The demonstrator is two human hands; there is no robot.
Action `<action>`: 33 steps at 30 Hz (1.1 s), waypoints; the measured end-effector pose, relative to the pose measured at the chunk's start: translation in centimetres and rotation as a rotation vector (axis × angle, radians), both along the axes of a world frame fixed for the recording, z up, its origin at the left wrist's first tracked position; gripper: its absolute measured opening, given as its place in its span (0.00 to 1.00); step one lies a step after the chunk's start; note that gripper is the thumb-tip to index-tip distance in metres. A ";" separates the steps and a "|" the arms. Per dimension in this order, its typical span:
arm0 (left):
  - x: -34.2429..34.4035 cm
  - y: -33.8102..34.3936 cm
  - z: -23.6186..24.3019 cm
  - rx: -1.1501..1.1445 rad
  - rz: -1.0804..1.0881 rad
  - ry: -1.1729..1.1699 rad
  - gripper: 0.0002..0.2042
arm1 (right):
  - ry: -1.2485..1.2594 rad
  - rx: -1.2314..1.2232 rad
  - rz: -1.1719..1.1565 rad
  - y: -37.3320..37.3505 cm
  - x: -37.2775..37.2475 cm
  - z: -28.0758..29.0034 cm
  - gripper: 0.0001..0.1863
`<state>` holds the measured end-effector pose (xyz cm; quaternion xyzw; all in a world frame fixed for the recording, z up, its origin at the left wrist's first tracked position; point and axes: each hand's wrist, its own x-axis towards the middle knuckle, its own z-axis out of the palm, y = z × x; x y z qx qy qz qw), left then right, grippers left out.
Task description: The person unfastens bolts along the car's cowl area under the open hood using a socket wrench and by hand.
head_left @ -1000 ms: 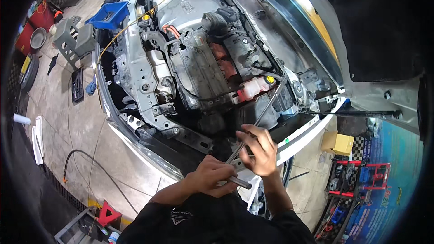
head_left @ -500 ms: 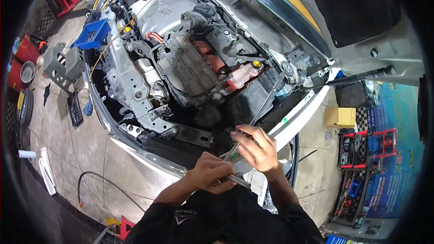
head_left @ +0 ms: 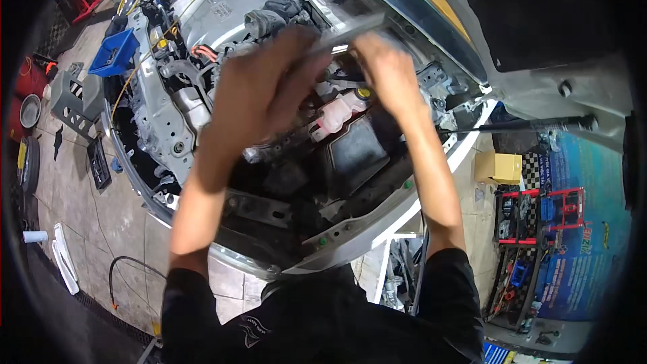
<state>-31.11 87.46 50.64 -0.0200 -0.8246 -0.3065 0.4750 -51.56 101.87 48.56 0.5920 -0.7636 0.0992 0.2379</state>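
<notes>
Both my hands are raised over the engine bay of a car with its hood up. My left hand, blurred by motion, is closed round a long grey metal bar that slants up to the right. My right hand is beside the bar with curled fingers, seemingly gripping the tool, though blur hides the exact contact. Under the hands lie the grey engine cover, a pinkish coolant tank with a yellow cap, and a dark battery-like box. My left hand and forearm hide part of the engine bay.
A blue tray sits at the car's left front edge, by a grey step stool. On the right are the hood underside, its dark strut, a cardboard box and a red-framed tool rack.
Both hands have moved up and forward from near my body to over the engine, carrying the metal tool. The view has shifted slightly, and the car's parts appear further left.
</notes>
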 end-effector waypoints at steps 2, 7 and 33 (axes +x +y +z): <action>-4.9 -3.6 2.2 -0.135 -0.051 0.041 0.10 | -0.021 0.008 -0.041 -2.5 -6.0 0.8 0.15; -16.5 -7.5 4.1 -0.357 -0.145 0.106 0.11 | 0.031 0.190 -0.199 -6.2 -18.8 0.7 0.14; -32.8 -9.4 0.9 -0.458 -0.258 -0.472 0.10 | -0.157 0.081 -0.106 -9.6 -34.3 -10.1 0.12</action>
